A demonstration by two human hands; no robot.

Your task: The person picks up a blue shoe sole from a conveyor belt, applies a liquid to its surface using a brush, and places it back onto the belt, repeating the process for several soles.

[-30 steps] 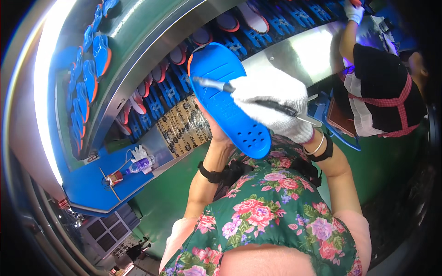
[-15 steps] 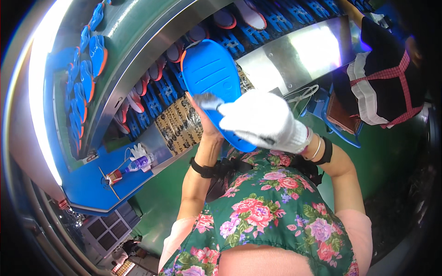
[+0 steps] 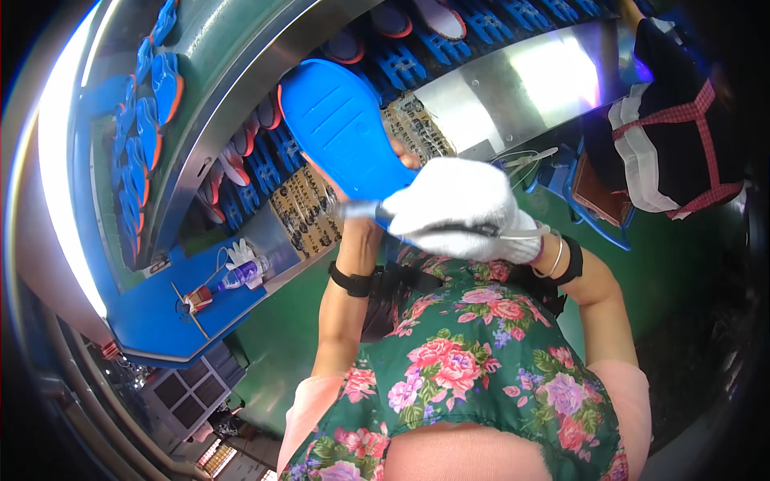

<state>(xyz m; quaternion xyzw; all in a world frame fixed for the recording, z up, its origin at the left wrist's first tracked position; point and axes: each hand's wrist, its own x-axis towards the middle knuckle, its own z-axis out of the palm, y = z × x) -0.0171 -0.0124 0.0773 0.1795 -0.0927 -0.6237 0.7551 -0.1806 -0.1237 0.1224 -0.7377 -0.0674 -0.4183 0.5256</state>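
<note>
A blue shoe sole (image 3: 333, 120) with an orange edge at its toe lies tilted in my left hand (image 3: 327, 179). The fingers curl around its right side, and the thumb is along its left edge. A white knitted glove covers my right hand (image 3: 461, 207), closed around the handle of a brush. The blurred brush head (image 3: 359, 210) is over the lower left edge of the sole, close to my left wrist; I cannot tell whether it touches. The glove hides the sole's lower end.
Behind the sole, a conveyor with blue racks (image 3: 401, 66) carries several shoes (image 3: 439, 19). More blue soles (image 3: 167, 86) line a green surface at left. A blue table (image 3: 160, 317) bears a bottle (image 3: 241, 274) and a red cup (image 3: 197, 300). A co-worker (image 3: 682, 136) stands right.
The sole has shifted up and to the left and now shows more of its face. My right hand has lowered the brush from the sole's middle toward its lower end.
</note>
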